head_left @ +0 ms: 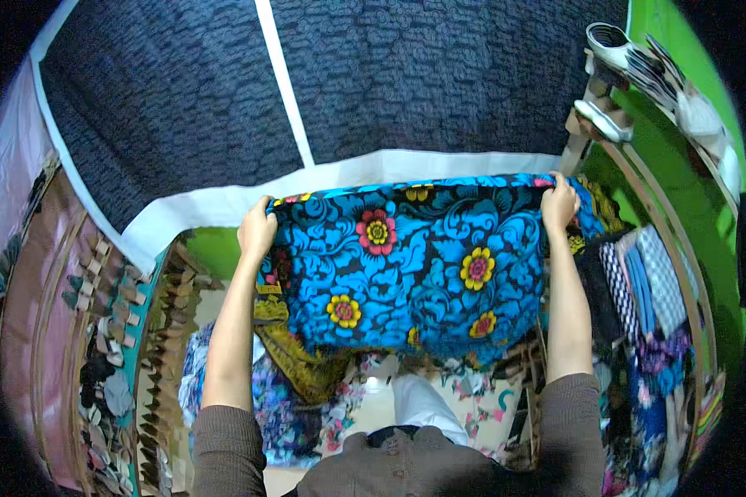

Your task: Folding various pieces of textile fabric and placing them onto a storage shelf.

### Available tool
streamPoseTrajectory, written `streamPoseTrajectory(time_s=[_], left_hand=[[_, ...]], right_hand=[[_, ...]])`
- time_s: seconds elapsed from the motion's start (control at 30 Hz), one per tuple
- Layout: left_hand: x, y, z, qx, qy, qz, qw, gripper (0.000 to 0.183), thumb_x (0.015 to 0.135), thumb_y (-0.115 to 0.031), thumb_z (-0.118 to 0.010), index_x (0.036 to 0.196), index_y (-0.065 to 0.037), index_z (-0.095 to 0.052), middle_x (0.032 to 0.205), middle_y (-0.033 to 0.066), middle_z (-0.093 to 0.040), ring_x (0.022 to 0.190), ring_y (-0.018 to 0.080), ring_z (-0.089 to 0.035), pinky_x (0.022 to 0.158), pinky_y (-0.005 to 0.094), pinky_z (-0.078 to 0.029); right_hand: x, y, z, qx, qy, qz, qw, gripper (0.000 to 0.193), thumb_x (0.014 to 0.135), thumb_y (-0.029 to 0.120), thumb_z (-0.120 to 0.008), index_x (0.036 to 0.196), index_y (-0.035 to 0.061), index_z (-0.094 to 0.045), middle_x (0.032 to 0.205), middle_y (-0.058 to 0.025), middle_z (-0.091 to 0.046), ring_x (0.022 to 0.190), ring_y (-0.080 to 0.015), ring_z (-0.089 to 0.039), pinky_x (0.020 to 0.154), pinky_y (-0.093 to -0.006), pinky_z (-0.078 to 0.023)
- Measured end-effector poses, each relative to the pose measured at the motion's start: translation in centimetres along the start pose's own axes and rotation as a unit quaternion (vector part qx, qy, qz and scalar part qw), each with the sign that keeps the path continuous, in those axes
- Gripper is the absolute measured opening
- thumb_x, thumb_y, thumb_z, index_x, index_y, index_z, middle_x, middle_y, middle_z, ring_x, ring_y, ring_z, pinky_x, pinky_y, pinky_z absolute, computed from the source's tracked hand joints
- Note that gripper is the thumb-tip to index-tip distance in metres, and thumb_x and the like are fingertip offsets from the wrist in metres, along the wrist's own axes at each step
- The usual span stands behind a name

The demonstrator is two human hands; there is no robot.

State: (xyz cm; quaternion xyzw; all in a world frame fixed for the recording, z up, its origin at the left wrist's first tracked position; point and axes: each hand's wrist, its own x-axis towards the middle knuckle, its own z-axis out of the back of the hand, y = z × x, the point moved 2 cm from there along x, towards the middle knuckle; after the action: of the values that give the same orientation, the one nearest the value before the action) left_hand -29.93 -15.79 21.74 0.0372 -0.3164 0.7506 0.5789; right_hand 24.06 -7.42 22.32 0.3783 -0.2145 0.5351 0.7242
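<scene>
Blue floral cloth, one piece, two hands gripping.

We cannot make out all the fingertips of the left grip and right grip, partly hidden by the blue flowered cloth, which also covers much of the floor's far edge. Our left forearm partly hides the purple heap at its left edge. Small items beyond that edge are too blurred to name.
</scene>
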Motion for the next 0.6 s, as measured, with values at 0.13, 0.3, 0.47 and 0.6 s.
streamPoseTrajectory(time_s=[0.13,0.3,0.47,0.6], left_hand=[[6.1,-1.5,-5.6,0.007,0.003,0.02,1.0,0.026,0.073,-0.02,-0.049,0.095,-0.008,-0.059,0.088,0.0186,-0.06,0.086,0.0357,-0.057,0.075,0.0439,-0.044],[10.4,1.5,-15.6,0.191,0.113,0.053,0.974,0.03,0.073,-0.028,-0.052,0.092,-0.007,-0.063,0.098,0.0147,-0.058,0.088,0.031,-0.058,0.076,0.0443,-0.045],[9.5,2.2,-24.7,0.243,0.258,0.074,0.932,0.036,0.072,-0.03,-0.057,0.102,-0.01,-0.058,0.105,0.0138,-0.055,0.101,0.0299,-0.051,0.083,0.0448,-0.04],[7.5,-0.8,-29.5,0.193,0.311,-0.06,0.929,0.054,0.069,-0.029,-0.061,0.118,-0.011,-0.046,0.122,0.0134,-0.042,0.118,0.0307,-0.035,0.098,0.0455,-0.026]], right_hand=[[3.6,0.1,-8.2,-0.015,0.045,-0.004,0.999,0.027,0.071,0.012,-0.051,0.096,0.0137,-0.062,0.085,-0.0116,-0.062,0.088,-0.0276,-0.055,0.09,-0.0413,-0.033],[4.1,2.2,-17.9,-0.018,0.158,0.032,0.987,0.028,0.065,0.022,-0.058,0.09,0.0077,-0.063,0.078,-0.0195,-0.061,0.08,-0.0336,-0.057,0.076,-0.046,-0.04],[0.0,1.3,-26.9,-0.045,0.268,0.066,0.96,0.028,0.064,0.021,-0.057,0.089,0.0092,-0.061,0.078,-0.0151,-0.061,0.082,-0.0309,-0.056,0.079,-0.043,-0.038],[-3.0,0.5,-30.9,-0.023,0.269,0.13,0.954,0.026,0.064,0.015,-0.057,0.089,0.0064,-0.059,0.08,-0.0122,-0.059,0.085,-0.0308,-0.053,0.08,-0.0434,-0.038]])
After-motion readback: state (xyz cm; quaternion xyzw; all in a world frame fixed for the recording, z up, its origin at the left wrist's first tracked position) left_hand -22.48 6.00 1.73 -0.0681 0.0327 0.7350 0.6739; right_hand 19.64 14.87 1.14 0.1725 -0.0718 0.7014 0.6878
